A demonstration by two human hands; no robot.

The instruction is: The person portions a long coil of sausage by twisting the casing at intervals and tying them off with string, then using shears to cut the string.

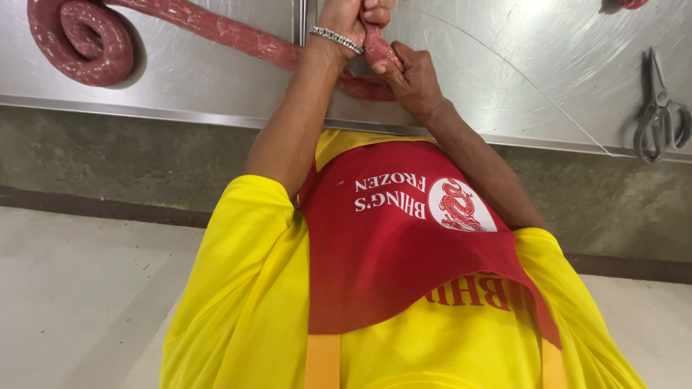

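Here both hands pinch the sausage rope.

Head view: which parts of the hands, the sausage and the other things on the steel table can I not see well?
- Left hand: fingertips cut off by the top edge.
- Sausage: the gripped stretch is hidden by the left hand and the right hand.
- Thin string: too fine to follow near the hands.
- Red thing: mostly cut off at the top edge; kind unclear.
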